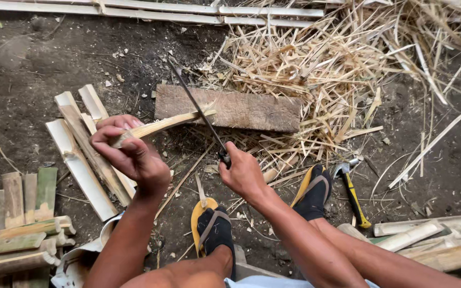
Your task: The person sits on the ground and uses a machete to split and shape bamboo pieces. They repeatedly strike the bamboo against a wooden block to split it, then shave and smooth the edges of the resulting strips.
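The person sits low over a wooden board (230,109) lying on the dirt. The left hand (132,152), just left of the board, has its fingers clamped around one end of a pale bamboo strip (161,125), whose far end reaches over the board's near left part. The right hand (241,173), below the board's near edge, is closed tight on the handle of a long knife (198,109); the blade slants up and left across the board and meets the strip near its tip.

A heap of bamboo shavings (326,69) lies over and to the right of the board. Split bamboo slats (84,152) rest on the ground to the left of the board, and more cut pieces (14,224) are stacked further left and nearer the person. A hammer with a yellow handle (353,194) lies to the lower right of the board, beside a sandalled foot (311,192).

To shave well, it seems wise to keep the blade at a shallow angle, steady the strip's tip on the board, and keep the left fingers well behind the edge.
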